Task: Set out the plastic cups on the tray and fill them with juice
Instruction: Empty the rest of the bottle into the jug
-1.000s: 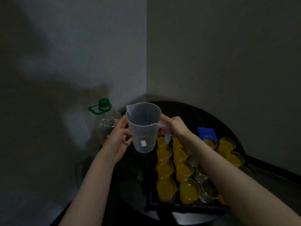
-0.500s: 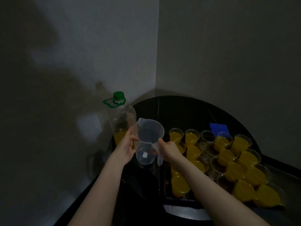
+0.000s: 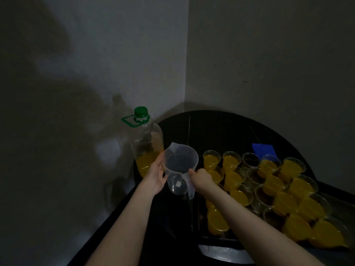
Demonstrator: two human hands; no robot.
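Head view: one clear jug [image 3: 180, 169] is held by its handle in the right hand [image 3: 201, 177]'s grip, steadied by the flat left hand [image 3: 156, 176]. One juice bottle [image 3: 147, 144] stands at the worktop [image 3: 211, 129]'s left edge. Cups [image 3: 269, 189] can't be counted exactly; most are filled, crowding the tray [image 3: 215, 238]. Bare worktop is left behind them.

Both hands [image 3: 156, 176] hold a seemingly empty clear jug [image 3: 179, 170] beside juice-filled cups [image 3: 233, 178].

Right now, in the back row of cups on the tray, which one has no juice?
The third cup from the left, just in front of the blue cloth. It is clear and dark inside; its back-row neighbours hold orange juice.
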